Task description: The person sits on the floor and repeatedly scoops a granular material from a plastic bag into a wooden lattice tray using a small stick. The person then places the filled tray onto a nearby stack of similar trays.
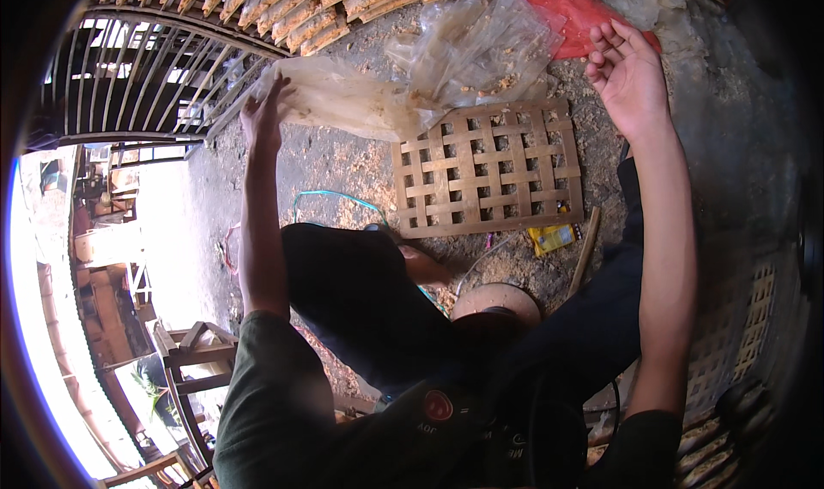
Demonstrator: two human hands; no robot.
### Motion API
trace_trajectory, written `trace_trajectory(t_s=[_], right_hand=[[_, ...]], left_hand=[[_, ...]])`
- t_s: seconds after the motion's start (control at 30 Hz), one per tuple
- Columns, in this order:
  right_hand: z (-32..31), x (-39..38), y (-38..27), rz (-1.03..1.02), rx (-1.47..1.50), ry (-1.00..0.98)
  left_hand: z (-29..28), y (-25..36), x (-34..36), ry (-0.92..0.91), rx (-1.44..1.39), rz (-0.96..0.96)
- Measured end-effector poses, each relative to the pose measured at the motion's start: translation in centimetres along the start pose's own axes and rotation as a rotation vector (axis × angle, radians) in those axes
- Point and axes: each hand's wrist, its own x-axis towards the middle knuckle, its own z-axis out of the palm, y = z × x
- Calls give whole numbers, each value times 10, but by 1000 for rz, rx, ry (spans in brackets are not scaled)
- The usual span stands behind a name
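Note:
My left hand (264,118) is raised at the far left, its fingers closed on the edge of a cloudy plastic sheet (352,98). From there the sheet stretches right, over the upper left corner of a woven lattice panel of flat wooden strips (481,170). My right hand (631,81) is lifted at the upper right, palm showing, with loosely curled fingers apart and nothing in them. Just beyond its fingertips lies a red plastic bag (566,17). Crumpled clear plastic (481,47) sits between the two hands on the ground.
Stacked rough slabs (343,4) line the far edge. A slatted rack (129,77) stands at left, a wooden frame (193,360) lower left. Near my legs are a round stool top (496,302), a yellow packet (551,238), a wooden stick (585,250) and a turquoise cord (343,197).

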Motion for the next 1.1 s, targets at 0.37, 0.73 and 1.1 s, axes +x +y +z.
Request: trace_trajectory(t_s=[0.37, 0.73, 1.1], right_hand=[[60, -18, 53, -313, -933, -288], [72, -5, 96, -445, -1420, -901], [47, 18, 55, -475, -1581, -561]], left_hand=[[77, 80, -61, -774, 244, 327], [107, 86, -82, -1014, 219, 463], [95, 90, -69, -482, 249, 428]])
